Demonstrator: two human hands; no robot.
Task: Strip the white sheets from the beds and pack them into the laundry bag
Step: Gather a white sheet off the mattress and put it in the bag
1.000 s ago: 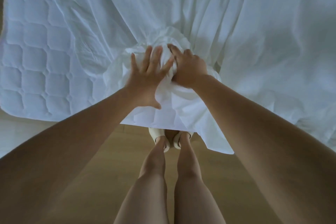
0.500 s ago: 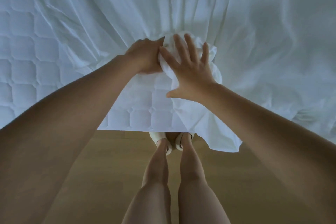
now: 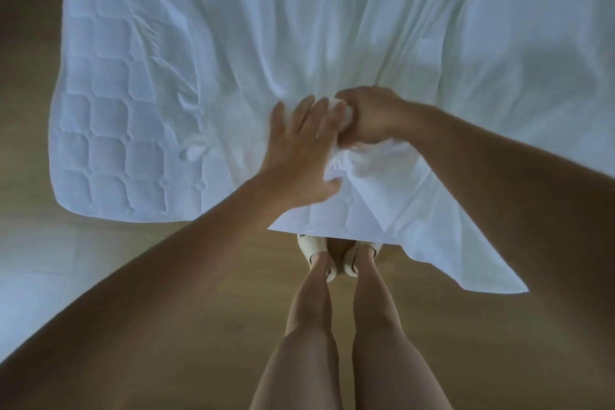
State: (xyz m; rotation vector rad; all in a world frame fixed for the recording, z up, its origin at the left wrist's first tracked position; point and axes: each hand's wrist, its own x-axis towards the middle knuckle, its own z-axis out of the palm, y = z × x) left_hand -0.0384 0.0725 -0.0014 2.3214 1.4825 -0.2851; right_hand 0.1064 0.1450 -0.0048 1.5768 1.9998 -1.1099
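Observation:
A white sheet point(image 3: 382, 27) lies crumpled across the bed, drawn in long folds toward the near edge. My right hand point(image 3: 372, 116) grips a bunched wad of it, fingers curled round the cloth. Just to its left, my left hand point(image 3: 303, 150) lies with straight, spread fingers flat on the sheet, touching the bunch. A loose corner of the sheet point(image 3: 466, 260) hangs over the bed's near edge. The quilted mattress point(image 3: 109, 130) shows bare at the left. No laundry bag is in view.
Wooden floor point(image 3: 199, 309) runs below the bed's near edge. My legs and pale slippers point(image 3: 312, 250) stand right against the bed. A pale strip of floor point(image 3: 33, 260) lies at the lower left.
The hands have swapped roles: my right hand, flat half a second ago, now grips the bunch, and my left hand has let go and lies flat. More sheet has gathered toward me.

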